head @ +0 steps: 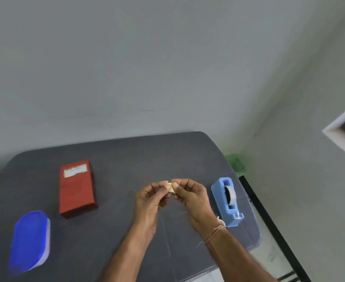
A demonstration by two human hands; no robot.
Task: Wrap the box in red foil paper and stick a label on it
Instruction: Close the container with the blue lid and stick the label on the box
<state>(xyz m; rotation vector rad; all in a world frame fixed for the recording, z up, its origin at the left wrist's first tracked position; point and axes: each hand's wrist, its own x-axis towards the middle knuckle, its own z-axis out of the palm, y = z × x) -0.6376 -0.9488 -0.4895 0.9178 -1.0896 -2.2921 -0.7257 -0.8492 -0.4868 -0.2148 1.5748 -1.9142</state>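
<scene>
A box wrapped in red foil paper lies flat on the dark grey table, left of centre. A white label with a red and gold border is stuck near its far end. Above the middle of the table, my left hand and my right hand meet fingertip to fingertip. Both pinch a small yellowish scrap of paper between thumbs and forefingers. The scrap is mostly hidden by my fingers. The box is well to the left of both hands, untouched.
A light blue tape dispenser with a roll in it stands right of my right hand. A blue-lidded oval container sits at the near left. The table's right edge drops off beside a black frame. A grey wall stands behind.
</scene>
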